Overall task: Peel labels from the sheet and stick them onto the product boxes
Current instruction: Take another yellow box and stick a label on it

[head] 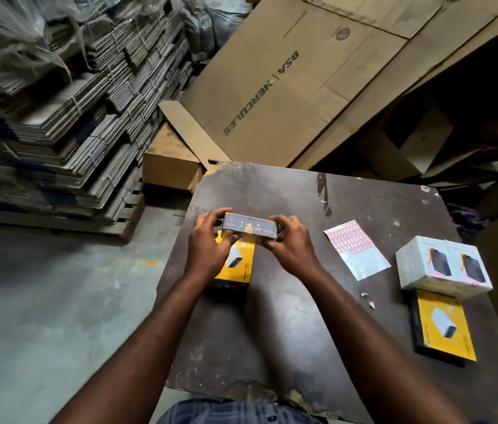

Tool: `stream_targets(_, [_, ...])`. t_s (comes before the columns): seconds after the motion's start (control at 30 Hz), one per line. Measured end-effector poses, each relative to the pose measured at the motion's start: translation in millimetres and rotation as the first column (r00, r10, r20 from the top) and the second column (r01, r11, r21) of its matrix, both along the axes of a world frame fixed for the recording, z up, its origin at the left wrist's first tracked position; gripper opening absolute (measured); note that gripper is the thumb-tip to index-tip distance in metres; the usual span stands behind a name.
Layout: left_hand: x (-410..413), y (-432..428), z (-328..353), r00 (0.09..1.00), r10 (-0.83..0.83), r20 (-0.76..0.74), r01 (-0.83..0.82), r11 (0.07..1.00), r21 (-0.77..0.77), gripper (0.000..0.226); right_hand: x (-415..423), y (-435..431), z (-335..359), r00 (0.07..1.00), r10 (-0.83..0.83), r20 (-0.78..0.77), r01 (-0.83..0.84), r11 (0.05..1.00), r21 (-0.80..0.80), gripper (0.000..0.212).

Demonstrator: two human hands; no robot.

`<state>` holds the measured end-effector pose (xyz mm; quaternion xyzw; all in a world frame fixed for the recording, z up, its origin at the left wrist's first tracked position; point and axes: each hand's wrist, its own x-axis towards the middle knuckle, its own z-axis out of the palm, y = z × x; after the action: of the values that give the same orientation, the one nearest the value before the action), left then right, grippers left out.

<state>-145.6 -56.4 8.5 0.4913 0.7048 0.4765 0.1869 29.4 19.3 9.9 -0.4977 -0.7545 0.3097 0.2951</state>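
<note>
While both hands meet above it, worktop (pixel 302 316): dark, scuffed board, chipped along its near edge.
White boxes (pixel 443 264): two side by side and touching, by the right edge, each printed with a dark device.
Right yellow box (pixel 443 325): lies flat by the right edge, just nearer than the white boxes.
Left yellow box (pixel 238 264): lies flat toward the left edge, its far end hidden under the left hand and the held box.
Label sheet (pixel 354 249): lies flat between the hands and the white boxes, with rows of small red-edged labels on its far part and bare backing on its near part.
Held box (pixel 249 227): long grey side facing up, spanning the gap between both hands, over the far end of the left yellow box; contact with that box cannot be told.
Left hand (pixel 208 249): grip closed on the held box's left end, fingers curled over the far side, thumb at the near side.
Right hand (pixel 293 249): grip closed on the right end likewise.
Paper scraps (pixel 364 294): tiny bits between the label sheet and the right yellow box.
</note>
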Motion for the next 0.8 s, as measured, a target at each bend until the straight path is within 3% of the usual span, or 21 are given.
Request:
stream_targets(0.17, [-1.9,8.9,19.1,0.975,-0.110,0.193,0.105,0.994,0.034,0.046,1.2,10.9,35.2,0.997,0.068,0.047,-0.063,0.993,-0.100,0.044])
stream_targets(0.33, [4.6,21.0,30.4,0.928,-0.178,0.327,0.143,0.981,0.129,0.032,1.4,7.2,47.9,0.998,0.008,0.055,-0.024,0.955,0.295,0.044])
stream_targets(0.43, [3.9,30.1,34.0,0.917,-0.195,0.349,0.156,0.978,0.138,0.031,0.1,8.1,53.0,0.999,-0.004,0.040,-0.012,0.923,0.384,0.033])
stream_targets(0.63, [0.9,37.1,35.0,0.942,-0.168,0.290,0.154,0.986,0.071,0.035,0.2,12.6,50.6,0.998,-0.037,0.060,0.008,0.908,0.418,0.024])
stream_targets(0.8, [-3.7,38.3,34.6,0.951,-0.140,0.275,0.136,0.990,0.034,0.035,-3.0,13.6,50.8,0.999,0.012,-0.033,0.000,0.937,0.349,0.017])
